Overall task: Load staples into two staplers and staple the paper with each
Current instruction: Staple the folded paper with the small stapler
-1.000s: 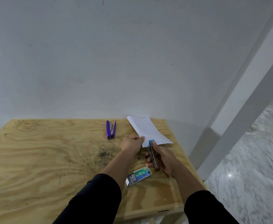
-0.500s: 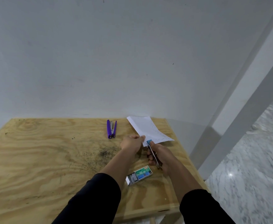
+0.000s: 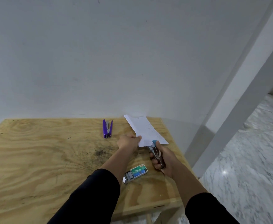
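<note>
Two hands work near the tabletop's (image 3: 35, 159) right edge: the left hand (image 3: 128, 143) pinches the paper (image 3: 144, 130), the right hand (image 3: 162, 156) grips a blue stapler (image 3: 156, 151) biting its near edge. A purple stapler (image 3: 107, 128) lies near the far edge, seemingly next; the staple box (image 3: 135, 173) sits open.

Plywood table (image 3: 35, 159) against a wall

A purple stapler (image 3: 107, 128) lies near its far edge; a part-open staple box (image 3: 136, 173) lies toward the near right; dark smudges mark the middle
</note>
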Tool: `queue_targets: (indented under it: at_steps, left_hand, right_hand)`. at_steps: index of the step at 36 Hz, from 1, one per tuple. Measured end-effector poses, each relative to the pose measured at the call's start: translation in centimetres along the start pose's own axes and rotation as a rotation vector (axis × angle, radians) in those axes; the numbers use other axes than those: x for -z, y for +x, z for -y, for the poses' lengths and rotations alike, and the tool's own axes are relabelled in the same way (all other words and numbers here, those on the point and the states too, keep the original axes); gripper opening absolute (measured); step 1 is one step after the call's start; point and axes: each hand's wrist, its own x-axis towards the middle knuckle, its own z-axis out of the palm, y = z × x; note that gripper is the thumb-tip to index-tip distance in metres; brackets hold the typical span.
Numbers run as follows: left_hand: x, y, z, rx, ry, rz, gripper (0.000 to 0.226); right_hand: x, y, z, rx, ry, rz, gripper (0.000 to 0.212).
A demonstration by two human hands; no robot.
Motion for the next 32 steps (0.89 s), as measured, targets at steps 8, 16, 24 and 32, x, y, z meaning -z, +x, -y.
queue_targets:
  at_steps: [8,16,24,32]
  left_hand:
    - [2.2,-1.3,-0.1,-0.098,0.183,0.035,0.027]
    - [10.6,-3.8,5.2,-0.323,0.417,-0.153,0.026]
    - [16.5,-4.1,10.4,-0.457,0.61,-0.317,0.029]
    - [16.0,-3.9,11.2,-0.493,0.582,-0.405,0.027]
  right_hand:
    - [-1.0,-2.3,1.5,-0.04,-0.389,-0.117,0.036]
    - [-5.4,-2.7,1.7,0.053,-0.471,-0.136,0.013]
    - [-13.7,-2.1,1.4,0.149,-0.57,-0.081,0.014]
    - [-21.7,1.1,0.7,0.344,-0.961,-0.183,0.029]
